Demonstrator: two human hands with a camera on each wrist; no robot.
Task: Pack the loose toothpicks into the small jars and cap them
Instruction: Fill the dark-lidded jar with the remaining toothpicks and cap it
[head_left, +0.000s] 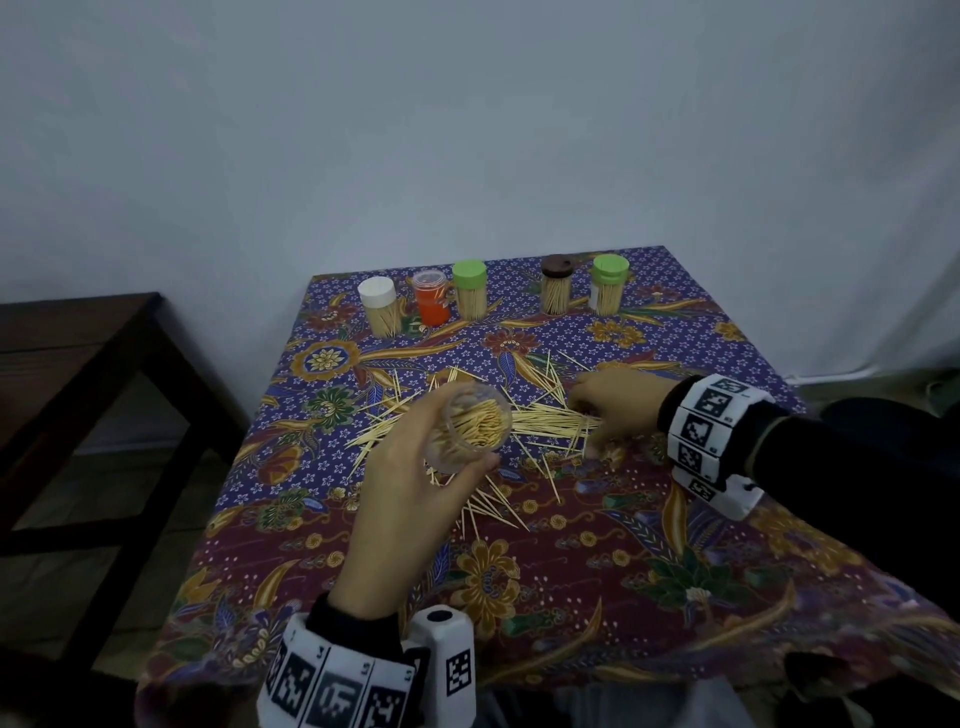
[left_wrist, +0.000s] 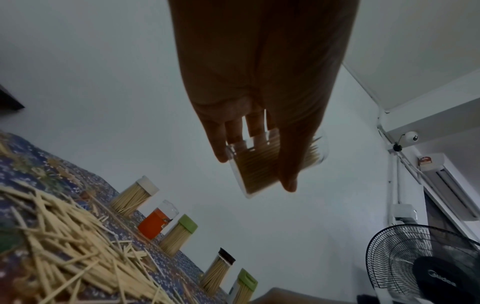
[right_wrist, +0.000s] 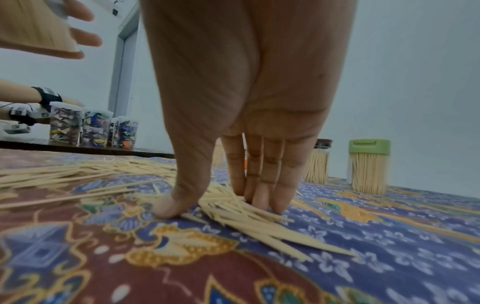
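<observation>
Here the left hand (head_left: 415, 478) curls its fingers round an uncapped clear jar (head_left: 470, 428), part full of toothpicks and raised over the middle of the bench (head_left: 571, 597). Just beyond, the right hand (head_left: 618, 410) presses straight fingers (right_wrist: 262, 185) and thumb onto the loose toothpicks (head_left: 540, 426) scattered mid-bench, gathering a bundle between them. Five capped jars (head_left: 470, 291) stand along the far edge.

- Clear glossy plastic jar (head_left: 470, 431)
- Pale matt wooden toothpicks (right_wrist: 241, 214)
- Printed batik tablecloth (head_left: 571, 571), matt cloth
- Green matt plastic cap (right_wrist: 369, 146)
- Dark wooden side table (head_left: 78, 338)
</observation>
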